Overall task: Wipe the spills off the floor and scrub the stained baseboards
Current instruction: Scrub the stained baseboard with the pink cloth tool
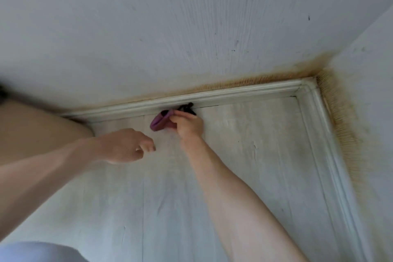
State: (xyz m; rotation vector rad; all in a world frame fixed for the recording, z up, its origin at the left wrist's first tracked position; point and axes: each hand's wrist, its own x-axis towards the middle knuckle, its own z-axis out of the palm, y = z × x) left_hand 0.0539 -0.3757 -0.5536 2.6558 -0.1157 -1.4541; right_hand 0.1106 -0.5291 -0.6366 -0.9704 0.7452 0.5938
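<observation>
At frame centre, the right hand (187, 125) pinches a purple cloth (159, 122) against the baseboard (234, 91), beside a dark spill (187, 107). The left hand (127, 147) hovers left of it, fingers loosely curled, holding nothing.

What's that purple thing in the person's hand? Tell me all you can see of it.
The purple cloth looks soft and is folded or bunched into a small wad. The right hand pinches it at its right end, low over the pale floor, right beside the white baseboard. Something small and black lies just beyond it; what it is cannot be told.
</observation>
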